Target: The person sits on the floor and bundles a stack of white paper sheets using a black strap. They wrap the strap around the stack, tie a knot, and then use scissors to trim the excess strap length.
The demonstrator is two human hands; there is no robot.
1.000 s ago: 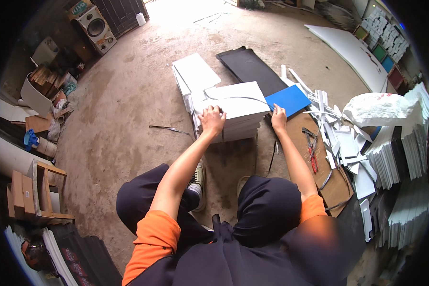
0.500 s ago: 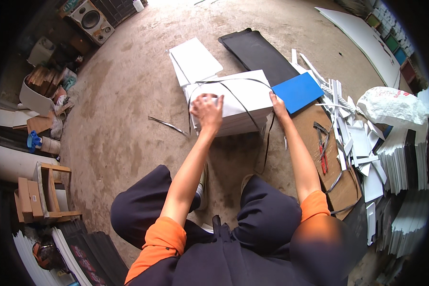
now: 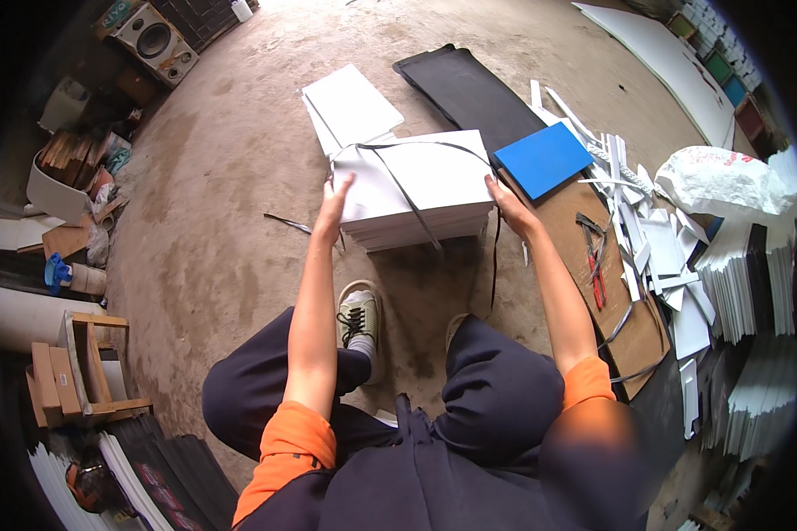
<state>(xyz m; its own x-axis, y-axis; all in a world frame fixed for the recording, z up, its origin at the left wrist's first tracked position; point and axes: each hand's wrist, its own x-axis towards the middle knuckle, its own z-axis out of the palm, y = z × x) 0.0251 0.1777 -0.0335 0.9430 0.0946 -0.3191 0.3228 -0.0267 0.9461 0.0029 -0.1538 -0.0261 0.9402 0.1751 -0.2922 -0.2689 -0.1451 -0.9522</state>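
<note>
In front of me stands a tall stack of white boards (image 3: 398, 190), with a black strap (image 3: 402, 188) running across its top and down its sides. My left hand (image 3: 333, 202) grips the stack's left side, the thumb at the top edge and the fingers along the side, partly hidden. On the opposite side my right hand (image 3: 508, 203) holds the right edge, close to the strap. A loose strap end hangs below that hand. Directly behind is a second pile of white boards (image 3: 352, 102).
To the right lie a blue board (image 3: 544, 160), a black sheet (image 3: 478, 93), red-handled pliers (image 3: 596, 274) on a brown board (image 3: 568, 232), and white offcuts (image 3: 660, 243). A white plastic bag (image 3: 724, 190) rests by stacked sheets. Leftward are a wooden frame (image 3: 93, 363) and cartons (image 3: 49, 376).
My left hand has moved from the stack's top front to its left side. The right hand stays at the right edge. The whole view has shifted slightly.
</note>
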